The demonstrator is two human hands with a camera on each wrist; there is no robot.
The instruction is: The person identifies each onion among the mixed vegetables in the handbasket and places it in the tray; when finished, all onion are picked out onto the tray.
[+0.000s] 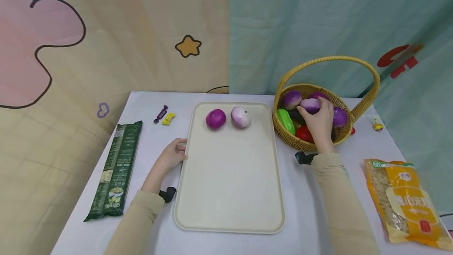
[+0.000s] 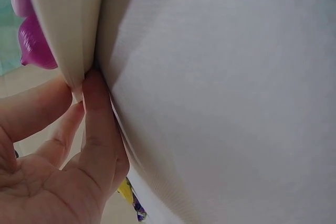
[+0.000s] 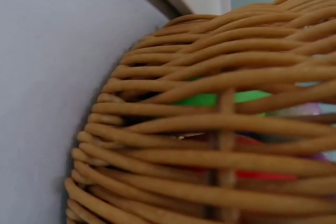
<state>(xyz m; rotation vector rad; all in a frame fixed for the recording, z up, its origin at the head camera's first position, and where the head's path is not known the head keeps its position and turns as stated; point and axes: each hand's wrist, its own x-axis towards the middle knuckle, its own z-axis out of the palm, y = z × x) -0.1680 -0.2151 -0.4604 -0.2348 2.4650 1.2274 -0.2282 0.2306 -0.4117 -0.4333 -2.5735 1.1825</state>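
My left hand (image 1: 172, 154) is at the left edge of the cream tray (image 1: 230, 176). In the left wrist view, the thumb and fingers (image 2: 97, 124) pinch its rim. A magenta onion (image 1: 216, 119) and a whitish-purple onion (image 1: 241, 117) lie at the tray's far end. My right hand (image 1: 321, 123) reaches into the wicker basket (image 1: 295, 141), thumb and fingers on either side of a pale purple onion (image 1: 310, 106). Around it sit other purple vegetables (image 1: 339, 117), a green pepper (image 1: 286, 121) and a red tomato (image 1: 304, 133). Wickerwork hides this hand in the right wrist view.
The basket's tall handle (image 1: 330, 58) arches above the right hand. A green packet (image 1: 118, 168) lies at left, with purple (image 1: 161, 114) and yellow (image 1: 168, 119) wrapped candies near it. An orange-and-yellow bag (image 1: 407, 200) lies at right. A curtain (image 1: 159, 30) hangs behind the table.
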